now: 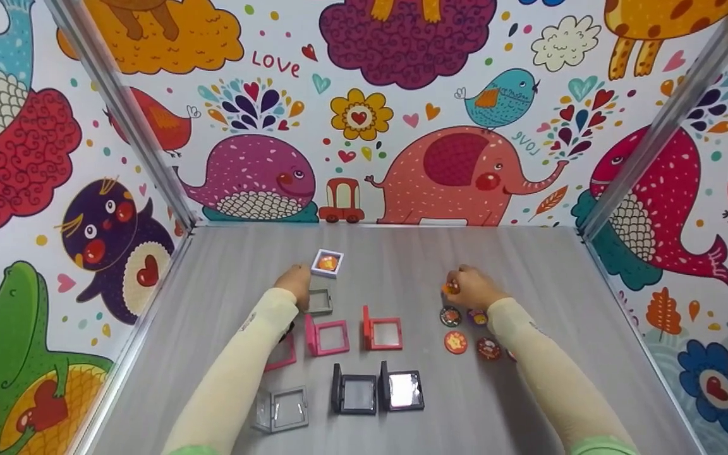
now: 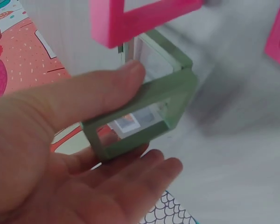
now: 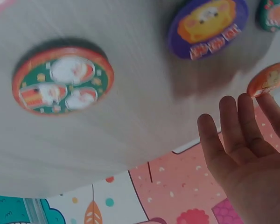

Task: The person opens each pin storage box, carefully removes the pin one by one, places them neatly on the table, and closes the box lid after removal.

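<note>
My left hand [image 1: 294, 284] pinches a grey-green hinged display frame [image 2: 182, 100] between thumb and fingers; the frame stands open, with a clear film in its windows. Just beyond that hand lies a white display frame [image 1: 335, 273] with an orange badge [image 1: 328, 261] inside. At the right, my right hand [image 1: 473, 287] holds an orange round badge [image 3: 269, 80] by its edge at the fingertips, slightly above the table. Close below it lie a purple badge [image 3: 207, 28] with a yellow animal face and a dark green badge [image 1: 450, 316].
Open hinged frames stand in rows: pink [image 1: 331, 349], red [image 1: 384, 346], two black ones [image 1: 357, 412], a grey one [image 1: 289, 426] and a dark pink one [image 1: 283, 364] partly behind my left arm. More badges lie at right: an orange one [image 1: 455, 342] and a Christmas-patterned one [image 3: 63, 81]. Printed panels wall the table.
</note>
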`<state>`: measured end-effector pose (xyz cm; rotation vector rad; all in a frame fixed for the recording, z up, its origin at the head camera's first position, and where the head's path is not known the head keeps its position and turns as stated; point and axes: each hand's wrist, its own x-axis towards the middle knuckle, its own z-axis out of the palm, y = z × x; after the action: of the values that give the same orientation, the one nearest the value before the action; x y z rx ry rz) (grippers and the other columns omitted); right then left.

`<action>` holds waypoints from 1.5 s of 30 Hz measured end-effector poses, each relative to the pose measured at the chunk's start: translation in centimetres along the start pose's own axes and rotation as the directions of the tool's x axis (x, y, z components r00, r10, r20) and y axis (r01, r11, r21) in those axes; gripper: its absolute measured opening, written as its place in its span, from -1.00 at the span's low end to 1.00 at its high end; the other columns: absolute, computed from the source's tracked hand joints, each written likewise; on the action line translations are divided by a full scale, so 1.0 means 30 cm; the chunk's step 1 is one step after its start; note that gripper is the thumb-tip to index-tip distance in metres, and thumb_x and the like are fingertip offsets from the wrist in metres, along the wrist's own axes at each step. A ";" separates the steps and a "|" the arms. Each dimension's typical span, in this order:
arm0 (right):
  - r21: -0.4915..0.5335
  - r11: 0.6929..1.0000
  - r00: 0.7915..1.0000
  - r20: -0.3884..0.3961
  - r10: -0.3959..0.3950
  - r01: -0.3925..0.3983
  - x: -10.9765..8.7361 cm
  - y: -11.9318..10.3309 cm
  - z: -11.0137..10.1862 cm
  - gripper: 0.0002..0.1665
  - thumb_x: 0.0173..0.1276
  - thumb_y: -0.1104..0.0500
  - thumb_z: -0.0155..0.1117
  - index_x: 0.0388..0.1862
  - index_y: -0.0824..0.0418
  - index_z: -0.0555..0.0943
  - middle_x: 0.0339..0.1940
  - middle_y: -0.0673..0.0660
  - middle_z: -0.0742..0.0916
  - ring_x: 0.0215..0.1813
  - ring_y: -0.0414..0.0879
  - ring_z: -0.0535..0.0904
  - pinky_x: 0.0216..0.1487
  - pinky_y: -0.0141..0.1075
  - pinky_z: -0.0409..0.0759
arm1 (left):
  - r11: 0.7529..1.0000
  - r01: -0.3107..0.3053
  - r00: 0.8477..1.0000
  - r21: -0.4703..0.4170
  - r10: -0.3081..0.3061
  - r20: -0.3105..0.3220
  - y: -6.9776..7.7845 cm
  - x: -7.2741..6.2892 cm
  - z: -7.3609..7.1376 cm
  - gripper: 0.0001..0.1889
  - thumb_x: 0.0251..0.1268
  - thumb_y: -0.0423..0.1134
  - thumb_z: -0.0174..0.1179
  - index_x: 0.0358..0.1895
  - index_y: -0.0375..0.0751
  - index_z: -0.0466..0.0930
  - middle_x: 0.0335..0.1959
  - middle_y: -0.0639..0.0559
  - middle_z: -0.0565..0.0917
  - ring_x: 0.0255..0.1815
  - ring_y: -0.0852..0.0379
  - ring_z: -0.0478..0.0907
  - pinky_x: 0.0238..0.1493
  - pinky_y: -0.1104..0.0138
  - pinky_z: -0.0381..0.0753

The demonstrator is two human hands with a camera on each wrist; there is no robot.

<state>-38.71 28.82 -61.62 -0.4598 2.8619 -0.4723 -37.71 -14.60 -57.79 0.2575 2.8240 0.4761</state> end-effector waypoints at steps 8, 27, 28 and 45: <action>-0.065 0.997 0.996 0.065 0.054 -0.050 0.033 0.007 0.016 -0.54 0.38 0.02 0.57 0.14 0.22 0.71 -0.09 0.16 0.69 -0.09 0.09 0.61 0.16 0.12 0.71 | 0.999 -0.046 0.999 -0.009 0.046 -0.015 -0.017 0.022 0.007 -0.23 -0.22 -0.66 0.57 0.23 -0.59 0.50 0.14 -0.49 0.64 0.25 -0.38 0.61 0.34 -0.11 0.61; 0.064 0.990 0.992 -0.004 -0.128 0.128 0.345 -0.511 0.089 -0.39 0.66 0.07 0.32 0.62 -0.01 0.50 0.57 0.18 0.51 0.51 0.21 0.47 0.45 0.20 0.52 | 0.910 -0.259 0.936 -0.323 0.154 -0.317 0.096 -0.351 -0.140 -0.42 0.48 -0.24 0.47 0.44 -0.27 0.47 0.40 -0.17 0.55 0.48 -0.15 0.48 0.53 -0.06 0.44; 0.035 0.989 0.989 0.014 -0.146 0.145 0.362 -0.536 0.104 -0.37 0.67 0.07 0.30 0.65 -0.08 0.48 0.65 0.17 0.44 0.58 0.24 0.40 0.47 0.24 0.48 | 0.898 -0.282 0.926 -0.338 0.162 -0.342 0.092 -0.370 -0.140 -0.45 0.48 -0.24 0.46 0.42 -0.25 0.49 0.39 -0.15 0.56 0.47 -0.15 0.49 0.52 -0.07 0.44; -0.157 0.943 0.954 0.108 -0.280 0.294 0.451 -0.618 0.184 -0.51 0.48 -0.01 0.56 0.30 0.12 0.74 0.68 0.25 0.41 0.55 0.26 0.43 0.48 0.09 0.52 | 0.868 -0.302 0.905 -0.394 0.131 -0.405 0.054 -0.454 -0.136 -0.43 0.53 -0.22 0.42 0.51 -0.13 0.49 0.45 -0.06 0.58 0.46 -0.15 0.51 0.40 -0.10 0.58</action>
<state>-44.95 6.07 -62.42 -0.9146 2.7752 -0.2436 -25.75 -17.24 -50.40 0.4363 2.9281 1.3369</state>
